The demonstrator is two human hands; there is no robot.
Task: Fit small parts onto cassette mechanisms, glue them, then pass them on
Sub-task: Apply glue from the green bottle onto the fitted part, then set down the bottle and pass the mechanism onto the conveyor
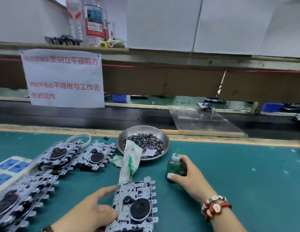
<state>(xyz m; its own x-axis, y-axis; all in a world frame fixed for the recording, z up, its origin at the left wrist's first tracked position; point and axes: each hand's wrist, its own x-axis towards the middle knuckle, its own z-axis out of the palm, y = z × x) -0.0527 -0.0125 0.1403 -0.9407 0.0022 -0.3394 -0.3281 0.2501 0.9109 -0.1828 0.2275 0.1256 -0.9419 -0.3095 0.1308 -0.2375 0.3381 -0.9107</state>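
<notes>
Clearly the cassette mechanism (pixel 135 205) lies on the green mat nearest the person, the left hand (pixel 89 213) gripping its left edge. Just right of it, the right hand (pixel 187 174) is wrapped round the glue bottle (pixel 173 166). Probably gluing comes now: hold the plate steady, tip the nozzle precisely, squeeze sparingly.

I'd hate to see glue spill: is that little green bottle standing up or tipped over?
Upright. The green bottle stands on the green mat with its white nozzle pointing up, and the right hand grips it.
</notes>
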